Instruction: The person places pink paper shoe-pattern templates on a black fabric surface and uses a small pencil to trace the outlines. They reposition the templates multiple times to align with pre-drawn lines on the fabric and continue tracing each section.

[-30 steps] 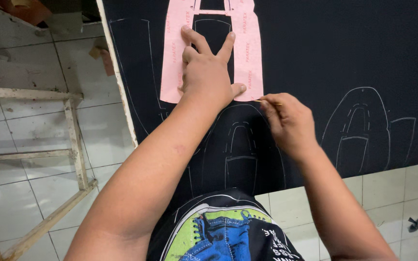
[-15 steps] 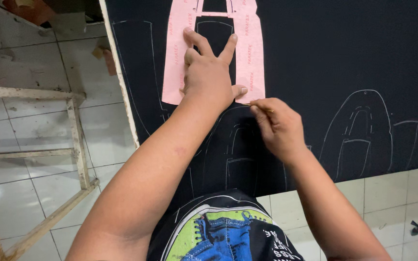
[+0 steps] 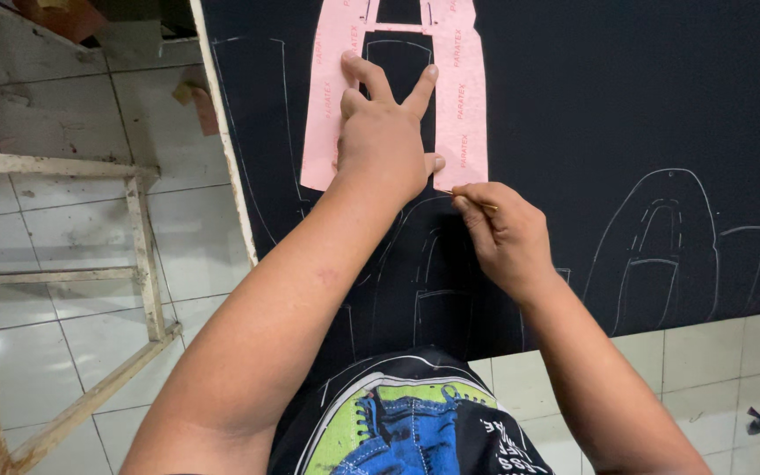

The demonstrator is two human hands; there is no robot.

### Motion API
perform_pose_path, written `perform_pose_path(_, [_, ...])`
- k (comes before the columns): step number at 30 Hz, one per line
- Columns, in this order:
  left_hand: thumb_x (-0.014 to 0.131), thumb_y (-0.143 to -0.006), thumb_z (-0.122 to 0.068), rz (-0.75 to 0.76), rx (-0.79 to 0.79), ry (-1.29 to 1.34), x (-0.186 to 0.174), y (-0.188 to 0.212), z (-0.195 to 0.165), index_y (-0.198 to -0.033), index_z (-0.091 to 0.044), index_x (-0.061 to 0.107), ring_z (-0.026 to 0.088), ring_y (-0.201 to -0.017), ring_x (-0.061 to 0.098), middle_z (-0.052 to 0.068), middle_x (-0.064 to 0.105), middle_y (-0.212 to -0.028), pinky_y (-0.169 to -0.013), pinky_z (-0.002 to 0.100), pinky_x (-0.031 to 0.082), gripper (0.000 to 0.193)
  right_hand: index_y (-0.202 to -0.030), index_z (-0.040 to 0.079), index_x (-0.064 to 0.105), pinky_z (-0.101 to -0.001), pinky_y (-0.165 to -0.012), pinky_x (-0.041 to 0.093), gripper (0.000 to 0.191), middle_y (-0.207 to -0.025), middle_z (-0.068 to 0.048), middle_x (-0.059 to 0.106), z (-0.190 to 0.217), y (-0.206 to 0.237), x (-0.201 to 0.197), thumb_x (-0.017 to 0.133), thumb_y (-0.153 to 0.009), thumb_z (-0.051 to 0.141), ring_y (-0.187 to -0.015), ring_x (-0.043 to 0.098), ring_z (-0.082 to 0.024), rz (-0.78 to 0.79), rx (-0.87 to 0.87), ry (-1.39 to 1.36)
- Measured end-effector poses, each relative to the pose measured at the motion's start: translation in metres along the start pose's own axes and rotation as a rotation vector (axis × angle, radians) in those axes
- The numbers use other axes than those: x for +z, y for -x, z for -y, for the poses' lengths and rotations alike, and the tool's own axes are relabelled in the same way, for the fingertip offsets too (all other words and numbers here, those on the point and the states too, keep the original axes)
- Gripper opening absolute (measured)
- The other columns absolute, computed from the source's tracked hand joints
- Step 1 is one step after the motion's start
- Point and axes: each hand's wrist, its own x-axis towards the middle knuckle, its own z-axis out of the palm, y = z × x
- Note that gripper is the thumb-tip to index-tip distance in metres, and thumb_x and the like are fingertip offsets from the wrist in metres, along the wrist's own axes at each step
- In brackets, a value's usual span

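1. Our left hand [image 3: 384, 141], fingers spread wide, pins the pink template [image 3: 462, 105] on the black sheet [image 3: 626, 97].
2. Right hand [image 3: 503, 233] pinches the marker [image 3: 468, 198] at the template's lower edge.
3. Risk: less pressure, template shifts, outline skews.

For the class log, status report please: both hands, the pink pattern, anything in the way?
Left hand flat on pink pattern, pinning it to black sheet. Right hand pinches thin marking tool at pattern's lower edge. Nothing obstructing.
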Motion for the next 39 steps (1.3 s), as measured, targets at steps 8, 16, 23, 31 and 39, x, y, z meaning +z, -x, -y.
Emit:
perform_pose_path(8, [0.068, -0.082, -0.072, 0.004, -0.007, 0.006, -0.002, 0.001, 0.0, -0.162, -0.038, 0.006, 0.032, -0.093, 0.057, 0.047, 0.003, -0.153, -0.064, 0.037, 0.063, 0.106, -0.108, 0.004, 0.072, -0.03, -0.075, 0.059, 0.01, -0.1, -0.011, 0.074, 0.001, 0.0, -0.003, 0.07, -0.101, 0.009, -0.085, 0.074, -0.021, 0.019, -0.002, 0.018])
perform_pose_path(16, [0.068, -0.081, -0.071, -0.021, 0.004, 0.03, 0.0, 0.003, 0.001, -0.162, -0.037, 0.009, 0.033, -0.095, 0.059, 0.048, 0.004, -0.153, -0.063, 0.037, 0.064, 0.105, -0.106, 0.003, 0.07, -0.0326, -0.066, 0.056, 0.007, -0.094, -0.01, 0.072, -0.003, 0.001, -0.02, 0.07, -0.103, 0.009, -0.074, 0.07, -0.022, -0.081, 0.034, 0.242])
perform_pose_path(23, [0.069, -0.081, -0.072, -0.046, 0.001, 0.021, 0.003, 0.001, 0.001, -0.162, -0.035, 0.01, 0.032, -0.094, 0.058, 0.047, 0.006, -0.153, -0.065, 0.037, 0.063, 0.108, -0.108, 0.004, 0.069, -0.0332, -0.071, 0.057, 0.007, -0.097, -0.011, 0.072, 0.002, -0.003, 0.001, 0.069, -0.102, 0.008, -0.082, 0.072, -0.024, -0.028, -0.06, 0.083])
perform_pose_path(31, [0.069, -0.08, -0.072, -0.031, 0.0, 0.023, 0.001, 0.003, 0.002, -0.163, -0.034, 0.01, 0.033, -0.095, 0.058, 0.047, 0.006, -0.154, -0.064, 0.037, 0.063, 0.108, -0.106, 0.004, 0.069, -0.0349, -0.07, 0.057, 0.007, -0.097, -0.012, 0.072, 0.012, -0.013, 0.003, 0.07, -0.1, 0.008, -0.081, 0.072, -0.026, 0.002, -0.109, 0.173])
perform_pose_path(39, [0.068, -0.082, -0.07, -0.043, 0.003, 0.023, 0.001, 0.003, 0.003, -0.162, -0.034, 0.011, 0.036, -0.101, 0.057, 0.046, 0.006, -0.154, -0.064, 0.038, 0.064, 0.105, -0.104, 0.004, 0.068, -0.0374, -0.068, 0.056, 0.006, -0.094, -0.012, 0.072, 0.018, -0.021, 0.002, 0.07, -0.1, 0.008, -0.079, 0.07, -0.029, 0.05, -0.16, 0.239])
